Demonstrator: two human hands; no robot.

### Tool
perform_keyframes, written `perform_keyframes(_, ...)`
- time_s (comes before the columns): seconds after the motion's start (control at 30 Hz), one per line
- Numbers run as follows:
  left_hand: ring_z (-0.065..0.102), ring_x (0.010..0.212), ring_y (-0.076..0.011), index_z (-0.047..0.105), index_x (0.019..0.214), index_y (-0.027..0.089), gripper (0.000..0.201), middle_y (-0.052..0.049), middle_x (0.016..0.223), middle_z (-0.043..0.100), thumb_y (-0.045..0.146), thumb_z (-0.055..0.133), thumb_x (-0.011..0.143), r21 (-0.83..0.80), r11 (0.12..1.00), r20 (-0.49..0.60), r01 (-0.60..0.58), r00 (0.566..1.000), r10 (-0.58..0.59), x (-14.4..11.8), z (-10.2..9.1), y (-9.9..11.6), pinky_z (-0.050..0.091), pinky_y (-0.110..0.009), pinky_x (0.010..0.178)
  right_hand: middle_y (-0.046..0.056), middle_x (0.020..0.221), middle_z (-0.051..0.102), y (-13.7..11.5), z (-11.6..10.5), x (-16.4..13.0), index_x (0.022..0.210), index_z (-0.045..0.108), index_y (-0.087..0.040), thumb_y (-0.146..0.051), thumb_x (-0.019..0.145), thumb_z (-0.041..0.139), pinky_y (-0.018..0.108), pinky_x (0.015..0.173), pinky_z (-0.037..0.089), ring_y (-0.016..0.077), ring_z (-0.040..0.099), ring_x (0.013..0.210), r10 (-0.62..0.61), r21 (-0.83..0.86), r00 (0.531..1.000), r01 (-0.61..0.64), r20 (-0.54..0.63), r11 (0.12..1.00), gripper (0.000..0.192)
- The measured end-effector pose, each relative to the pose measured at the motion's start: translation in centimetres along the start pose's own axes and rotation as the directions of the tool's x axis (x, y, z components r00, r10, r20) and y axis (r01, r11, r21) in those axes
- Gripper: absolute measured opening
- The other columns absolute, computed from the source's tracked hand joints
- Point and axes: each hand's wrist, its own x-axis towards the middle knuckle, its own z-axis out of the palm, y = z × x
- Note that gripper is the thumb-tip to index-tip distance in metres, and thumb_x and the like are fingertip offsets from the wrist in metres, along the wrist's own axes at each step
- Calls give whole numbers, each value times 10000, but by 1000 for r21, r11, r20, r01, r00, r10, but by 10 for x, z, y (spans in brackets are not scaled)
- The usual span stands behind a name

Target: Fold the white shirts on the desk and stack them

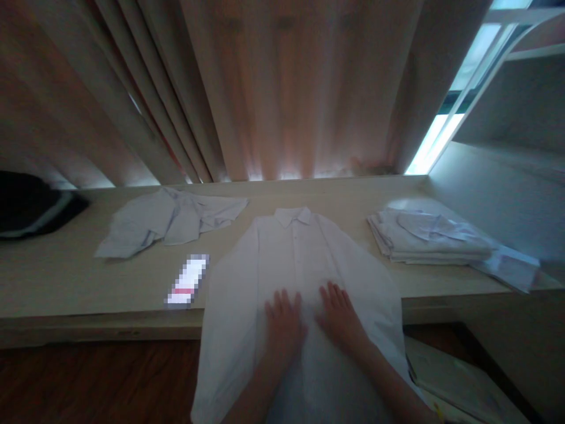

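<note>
Collar (283,218) away from the person, the shirt (280,259) lies front up on the tabletop (35,277), its lower part running past the near edge; placed so, the placket falls midway between the arms, and both halves seem equally easy to reach. The left hand (285,323) and the right hand (339,315) are laid palm down on its front, one to each side of that line. Each grip is open, fingers a little spread, nothing pinched (blur softens the fingertips, yet no fold shows between them). Flat palms probably suit thin cloth, since they press broadly and raise few creases.

Off to the left, a white garment (170,221) lies loose and rumpled near the back, likely set there to leave the middle for the shirt. Nearer the front is a bright slab (189,280), pixelated beyond naming. To the right, a folded stack (432,241) sits near the side panel (489,188), perhaps apart so its layers go undisturbed; a packet (509,268) lies against its front corner.
</note>
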Motion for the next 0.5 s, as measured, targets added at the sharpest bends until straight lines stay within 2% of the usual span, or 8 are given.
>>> perform_keyframes(0.13, 252, 1343, -426, 360, 1365, 332, 658, -191, 1451, 336, 480, 574, 761, -44, 999, 16, 23, 1000, -23, 4, -12, 4, 204, -645, 1040, 202, 1485, 244, 0, 1, 2, 1408, 322, -98, -354, 782, 540, 485, 1105, 157, 334, 164, 1379, -19, 7, 1000, 19, -13, 1000, 710)
perform_keyframes(0.27, 259, 1351, -392, 337, 1388, 259, 659, -196, 1450, 342, 416, 546, 784, -129, 991, 81, 23, 997, -13, 4, -20, -1, 219, -611, 1062, 188, 1485, 253, 3, -8, -4, 1405, 323, -122, -365, 816, 490, 486, 1091, 217, 319, 183, 1377, -7, 60, 997, 12, -80, 998, 659)
perform_keyframes(0.4, 250, 1372, -313, 305, 1405, 199, 613, -150, 1458, 354, 342, 458, 829, -195, 976, 53, 99, 994, -90, -13, -25, -35, 208, -542, 1107, 164, 1502, 209, 21, -22, -35, 1404, 309, -151, -396, 866, 415, 507, 1083, 246, 301, 177, 1381, 105, 192, 966, -60, -238, 980, 601)
perform_keyframes(0.5, 273, 1367, -285, 393, 1355, 160, 533, -139, 1437, 392, 302, 416, 841, -211, 950, -1, 230, 972, -235, -44, -39, -77, 221, -508, 1119, 154, 1504, 205, 48, -29, -77, 1382, 339, -143, -451, 862, 400, 503, 1088, 250, 296, 213, 1372, 277, 344, 935, -191, -221, 919, 607)
